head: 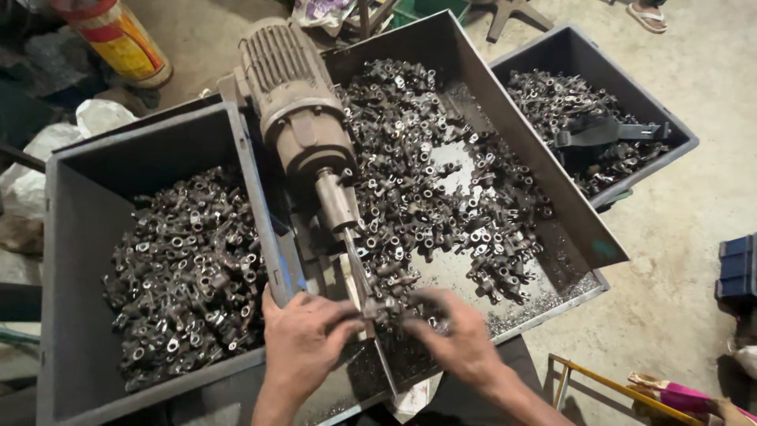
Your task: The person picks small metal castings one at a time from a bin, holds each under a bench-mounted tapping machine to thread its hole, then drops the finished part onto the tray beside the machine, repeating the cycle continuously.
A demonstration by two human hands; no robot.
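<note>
At the tray's (pixel 597 285) near edge, the left hand (pixel 303 335) and right hand (pixel 457 335) pinch one part (pixel 384 309) between them, just under the spindle tip (pixel 364 284).

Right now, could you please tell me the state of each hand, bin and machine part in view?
Left hand: fingers pinched on a small metal part below the spindle.
Right hand: fingers on the same part, blurred.
Motor: tilted, spindle pointing down toward the hands; spinning or not, cannot tell.
Left bin: partly filled with metal parts.
Middle tray: parts heaped, shavings on its floor.
Right bin: partly filled.
</note>
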